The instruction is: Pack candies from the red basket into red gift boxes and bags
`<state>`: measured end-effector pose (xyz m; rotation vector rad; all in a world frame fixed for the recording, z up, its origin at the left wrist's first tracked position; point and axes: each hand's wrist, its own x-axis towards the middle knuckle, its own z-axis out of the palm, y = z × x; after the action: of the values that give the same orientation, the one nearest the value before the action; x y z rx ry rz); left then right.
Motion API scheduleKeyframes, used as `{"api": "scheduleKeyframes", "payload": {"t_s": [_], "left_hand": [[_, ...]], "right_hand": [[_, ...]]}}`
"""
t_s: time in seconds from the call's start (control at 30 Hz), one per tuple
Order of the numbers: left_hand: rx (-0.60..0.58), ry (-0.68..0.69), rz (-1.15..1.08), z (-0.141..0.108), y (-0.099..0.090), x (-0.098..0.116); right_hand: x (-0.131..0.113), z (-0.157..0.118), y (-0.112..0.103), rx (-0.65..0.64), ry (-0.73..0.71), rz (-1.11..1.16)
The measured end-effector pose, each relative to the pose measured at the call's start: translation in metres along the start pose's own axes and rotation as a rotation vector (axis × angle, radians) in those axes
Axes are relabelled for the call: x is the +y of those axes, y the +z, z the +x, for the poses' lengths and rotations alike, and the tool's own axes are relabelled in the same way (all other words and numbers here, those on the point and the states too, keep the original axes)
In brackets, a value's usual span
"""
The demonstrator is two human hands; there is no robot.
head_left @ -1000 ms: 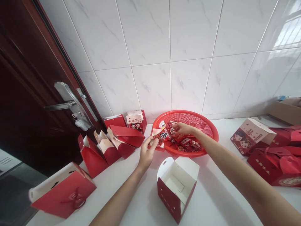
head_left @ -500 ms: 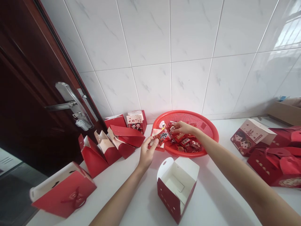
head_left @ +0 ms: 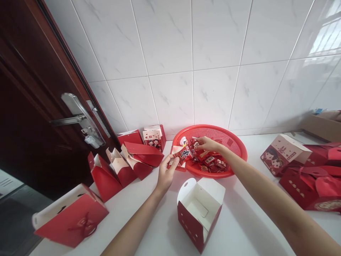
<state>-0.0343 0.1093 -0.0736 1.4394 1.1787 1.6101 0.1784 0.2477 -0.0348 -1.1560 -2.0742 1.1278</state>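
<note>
My left hand [head_left: 165, 173] is closed on a red snack packet [head_left: 183, 156] with a large dark character on it, held at the left rim of a red plastic basket [head_left: 242, 151]. Over the left part of that basket, my right hand [head_left: 208, 144] has its fingers closed on a small red wrapped packet [head_left: 195, 145], partly hidden by the fingertips. Several red wrapped sweets [head_left: 213, 160] lie in the basket below. A dark red gift box [head_left: 189, 229] with a white inside stands nearest me, its top flaps up and nothing visible within.
Several red folded boxes [head_left: 105, 174] stand in a row at the left, with a red bag [head_left: 73, 217] in front. At the right are a printed box [head_left: 283, 154], red boxes [head_left: 301, 186] and a cardboard carton [head_left: 323, 126]. A dark door [head_left: 29, 117] borders the table's left.
The view has shifted very slightly. Both hands stay almost where they were, the left with the same packet and the right at the sweets in the basket.
</note>
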Motion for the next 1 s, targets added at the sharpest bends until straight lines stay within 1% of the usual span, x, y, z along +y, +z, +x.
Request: {"api": "scheduleKeyframes", "payload": {"t_s": [0.13, 0.27, 0.4, 0.5, 0.57, 0.63, 0.77, 0.87, 0.93, 1.0], "left_hand": [[0.031, -0.007, 0.002, 0.002, -0.001, -0.002], [0.058, -0.008, 0.0, 0.005, -0.001, -0.003], [0.067, -0.001, -0.012, 0.006, -0.001, 0.001], [0.078, 0.017, -0.029, 0.004, -0.002, 0.008], [0.099, 0.038, -0.042, 0.002, -0.003, 0.014], [0.129, 0.072, -0.047, 0.0, -0.003, 0.023], [0.181, 0.127, -0.068, -0.006, -0.001, 0.042], [0.144, 0.155, -0.078, -0.013, 0.001, 0.051], [0.114, 0.17, -0.067, -0.017, 0.002, 0.055], [0.116, 0.172, -0.046, -0.02, 0.002, 0.057]], "right_hand": [[-0.013, -0.005, -0.002, 0.078, -0.043, 0.165], [-0.04, -0.023, 0.0, 0.177, -0.132, 0.381], [-0.064, -0.055, 0.015, 0.197, -0.203, 0.605], [-0.071, -0.079, 0.03, 0.23, -0.178, 0.725], [-0.073, -0.093, 0.037, 0.287, -0.142, 0.751], [-0.076, -0.104, 0.042, 0.305, -0.122, 0.768], [-0.087, -0.121, 0.05, 0.206, -0.156, 0.725], [-0.096, -0.128, 0.059, 0.194, -0.198, 0.68], [-0.099, -0.129, 0.065, 0.219, -0.206, 0.683], [-0.1, -0.13, 0.069, 0.253, -0.208, 0.704]]}}
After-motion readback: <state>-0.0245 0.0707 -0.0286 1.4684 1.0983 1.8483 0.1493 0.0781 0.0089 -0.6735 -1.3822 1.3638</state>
